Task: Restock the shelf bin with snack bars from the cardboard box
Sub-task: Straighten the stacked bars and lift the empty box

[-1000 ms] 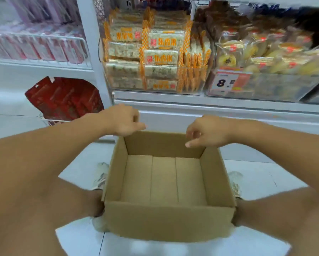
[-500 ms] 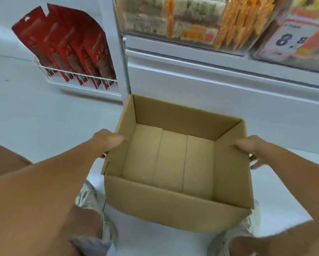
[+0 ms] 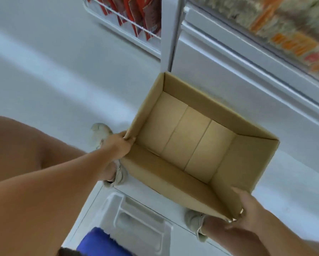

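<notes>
Box [image 3: 188,145] is held off the floor [image 3: 44,71], open top facing the camera, nothing inside, only bare bottom flaps. Left hand [image 3: 118,145] grips the box's near-left corner, fingers curled over the rim. Right hand [image 3: 247,215] grips the box's near-right corner, thumb along the outer wall, ring visible on a finger. Shelf unit [image 3: 219,58] is just beyond the box's far wall. Bars [image 3: 287,32] sit in a bin up and right of the box, blurred. Red packs [image 3: 136,13] hang in a wire rack up-left of the box. Shoes [image 3: 116,174] under the box's near edge. White plastic tray [image 3: 136,218] below the box.
</notes>
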`<state>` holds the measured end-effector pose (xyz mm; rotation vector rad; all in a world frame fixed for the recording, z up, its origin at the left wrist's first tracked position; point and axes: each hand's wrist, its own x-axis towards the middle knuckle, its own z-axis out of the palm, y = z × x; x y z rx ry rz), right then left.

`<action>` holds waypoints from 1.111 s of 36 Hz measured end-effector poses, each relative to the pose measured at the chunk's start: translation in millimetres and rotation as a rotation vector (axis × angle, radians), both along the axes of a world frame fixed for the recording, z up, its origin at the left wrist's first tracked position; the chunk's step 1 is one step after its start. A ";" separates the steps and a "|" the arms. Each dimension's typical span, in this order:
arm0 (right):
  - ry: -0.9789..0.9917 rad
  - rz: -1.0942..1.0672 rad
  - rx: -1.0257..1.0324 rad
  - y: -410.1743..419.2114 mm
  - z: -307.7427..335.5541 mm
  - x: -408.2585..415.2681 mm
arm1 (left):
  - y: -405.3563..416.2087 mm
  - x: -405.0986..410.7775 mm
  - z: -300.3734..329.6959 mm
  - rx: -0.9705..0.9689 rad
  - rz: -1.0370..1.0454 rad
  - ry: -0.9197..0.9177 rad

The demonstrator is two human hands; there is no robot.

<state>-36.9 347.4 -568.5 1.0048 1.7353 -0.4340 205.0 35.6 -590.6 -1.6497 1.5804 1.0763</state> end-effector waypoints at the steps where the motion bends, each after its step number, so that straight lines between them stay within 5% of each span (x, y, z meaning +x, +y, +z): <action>1: -0.021 -0.092 -0.020 0.4 1.8 14.1 | 7.8 3.1 3.3 0.023 0.083 -0.024; 7: 0.129 0.009 0.008 -9.3 31.6 44.3 | 14.8 20.3 45.3 -0.040 0.243 -0.053; 19: 0.012 0.478 -0.082 -91.6 177.2 -3.2 | -16.7 71.3 211.5 0.059 0.376 -0.043; 24: -0.021 0.709 -0.125 -149.9 216.5 14.9 | -0.8 130.1 245.3 0.062 0.580 -0.076; 40: 0.096 1.609 -0.287 -445.8 273.5 216.6 | 55.0 317.7 314.1 -0.017 1.752 0.154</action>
